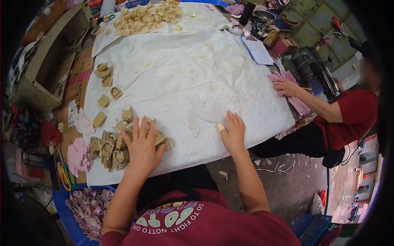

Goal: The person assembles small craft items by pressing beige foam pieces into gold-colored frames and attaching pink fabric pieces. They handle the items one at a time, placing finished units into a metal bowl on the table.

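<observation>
My left hand (pixel 143 149) lies with fingers spread over the right part of a heap of small tan, D-shaped pieces (pixel 113 147), some with shiny gold rims. What lies under its palm is hidden. My right hand (pixel 234 133) rests on the white-covered table, fingers stretched out, with a cream finger cot (pixel 220 127) on the thumb. Just left of that hand are several thin, curved pale grey pieces (pixel 199 110). More tan pieces (pixel 99 119) lie in a loose line beyond the heap, along the table's left side.
A large pile of cream pieces (pixel 147 18) covers the far end. Pink cut pieces (pixel 78 155), scissors (pixel 65 176) and a blue tub (pixel 67 207) of purplish pieces are at left. At right, a co-worker's hand (pixel 287 87) touches pink strips near a clipboard (pixel 257 51).
</observation>
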Demonstrator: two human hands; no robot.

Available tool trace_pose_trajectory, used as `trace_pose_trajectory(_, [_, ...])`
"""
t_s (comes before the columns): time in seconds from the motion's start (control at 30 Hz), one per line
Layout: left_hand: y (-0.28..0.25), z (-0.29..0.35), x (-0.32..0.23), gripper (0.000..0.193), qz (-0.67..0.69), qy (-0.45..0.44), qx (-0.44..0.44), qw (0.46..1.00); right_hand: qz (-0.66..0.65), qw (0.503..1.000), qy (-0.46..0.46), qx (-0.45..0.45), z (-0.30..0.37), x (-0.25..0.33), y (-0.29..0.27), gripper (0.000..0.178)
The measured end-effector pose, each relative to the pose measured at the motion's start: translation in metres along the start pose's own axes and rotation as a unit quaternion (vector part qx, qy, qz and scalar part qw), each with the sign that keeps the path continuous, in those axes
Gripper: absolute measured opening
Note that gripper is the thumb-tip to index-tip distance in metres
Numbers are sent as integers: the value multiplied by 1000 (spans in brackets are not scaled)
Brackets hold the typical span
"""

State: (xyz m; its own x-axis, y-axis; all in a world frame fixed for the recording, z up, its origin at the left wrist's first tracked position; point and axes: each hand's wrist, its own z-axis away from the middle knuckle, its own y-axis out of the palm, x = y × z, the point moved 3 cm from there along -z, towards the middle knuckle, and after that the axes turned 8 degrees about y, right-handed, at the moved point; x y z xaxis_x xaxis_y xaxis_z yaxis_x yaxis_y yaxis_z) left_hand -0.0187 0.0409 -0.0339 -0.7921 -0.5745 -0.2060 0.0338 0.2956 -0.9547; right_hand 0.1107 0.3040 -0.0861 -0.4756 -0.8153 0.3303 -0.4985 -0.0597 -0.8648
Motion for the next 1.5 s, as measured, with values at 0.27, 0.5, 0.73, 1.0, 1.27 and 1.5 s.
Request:
trace_pose_trajectory(0.27, [-36, -9, -16, 67, 65, 43, -119, 990, -211, 971, 94, -68, -14, -7, -14, 27])
trace_pose_trajectory(0.5, [-18, -23, -16, 35, 803, -262, 44, 534, -199, 918, -342, 33, -25, 139, -48, 14])
trace_pose_trajectory(0.73, [-50, -17, 78, 32, 777, -274, -181, 537, -316, 864, -376, 113, -78, 208, -1, 17])
trace_pose_trajectory(1.0, [0, -57, 250, 32, 711, -348, -392, 469, -198, 918, -294, 179, -129, 314, 146, 40])
trace_pose_trajectory(1.27, [12, -44, 255, 29, 713, -360, -374, 471, -458, 834, -29, 305, -175, 276, 193, 40])
trace_pose_trajectory(1.5, [22, -56, 251, 24, 737, -338, -419, 409, -234, 938, -153, 205, -149, 315, 180, 32])
